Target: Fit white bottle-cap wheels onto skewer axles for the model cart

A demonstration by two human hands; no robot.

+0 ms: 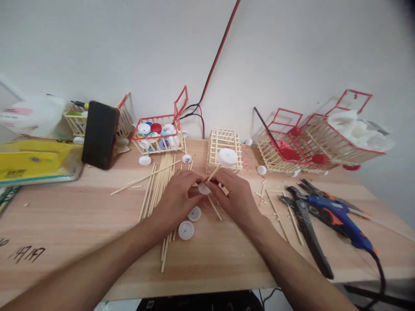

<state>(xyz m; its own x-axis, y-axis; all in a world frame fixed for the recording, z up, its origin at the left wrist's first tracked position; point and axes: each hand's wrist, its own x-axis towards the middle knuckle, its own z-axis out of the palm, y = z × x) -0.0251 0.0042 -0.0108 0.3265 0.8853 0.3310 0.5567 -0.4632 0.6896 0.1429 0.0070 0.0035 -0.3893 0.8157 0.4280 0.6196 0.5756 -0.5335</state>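
Close together over the middle of the table, my left hand [181, 190] and my right hand [231, 188] both have their fingers closed at a small white bottle cap [204, 188]. My left fingertips pinch the cap's edge. My right fingers grip a thin wooden stick [213, 174] beside it, whose upper end meets another white bottle cap [227, 157]. A length of stick [214, 208] shows below my fingers; whether it is the same one is hidden. Two loose white caps [186, 230] lie near my left wrist. Behind my hands stands a small stick basket [212, 144].
Long wooden sticks [164, 181] lie left of and under my left forearm. A blue glue gun [337, 211] and black-handled cutters [308, 233] are at right. Red-rimmed stick carts [158, 147] line the wall. A phone [100, 134] leans at left, near a yellow packet [35, 160].
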